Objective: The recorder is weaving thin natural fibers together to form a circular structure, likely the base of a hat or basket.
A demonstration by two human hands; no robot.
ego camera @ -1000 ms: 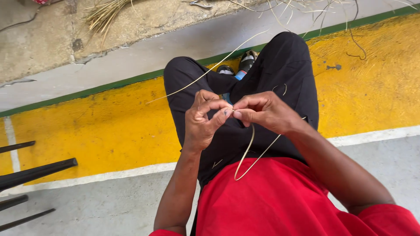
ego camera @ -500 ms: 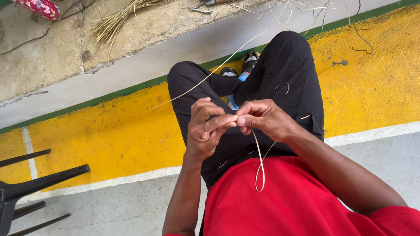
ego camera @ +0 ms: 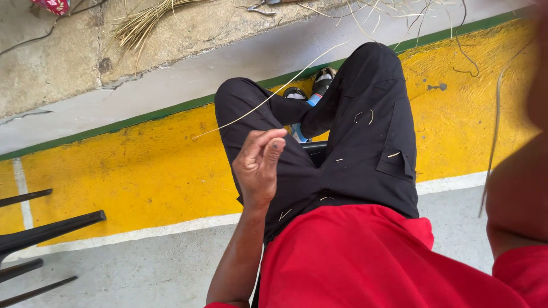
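Seated person in black trousers (ego camera: 371,142) above a yellow floor band (ego camera: 125,177). Left hand (ego camera: 260,165) raised over the thigh, fingertips pinched on a thin pale fibre strand (ego camera: 268,98) running up-right. Right hand's grip cannot be told; only a blurred forearm shows.
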